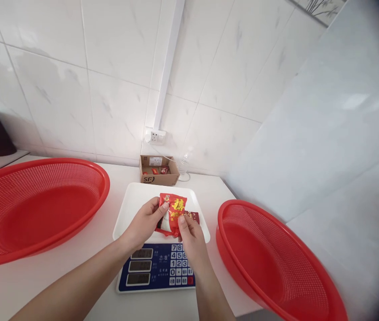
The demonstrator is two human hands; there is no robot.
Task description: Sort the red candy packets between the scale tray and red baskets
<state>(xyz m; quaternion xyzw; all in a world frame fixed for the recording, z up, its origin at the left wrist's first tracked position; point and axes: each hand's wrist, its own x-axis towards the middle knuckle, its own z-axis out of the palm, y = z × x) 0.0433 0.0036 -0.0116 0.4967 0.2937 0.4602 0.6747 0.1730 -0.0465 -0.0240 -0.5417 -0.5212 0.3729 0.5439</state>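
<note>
A red packet with yellow characters (175, 208) is held above the white tray (132, 209) of a digital scale (156, 272). My left hand (145, 220) pinches its left edge with thumb and fingers. My right hand (191, 236) grips its lower right corner. A second dark red packet (194, 217) lies on the tray just behind my right hand. Both hands are closed on the same packet.
A large red mesh basket (38, 205) sits left of the scale, another red basket (276, 263) to the right. A small cardboard box (158, 170) with red items stands at the tiled wall, below a socket (155, 136). A clear bottle (183, 165) stands beside it.
</note>
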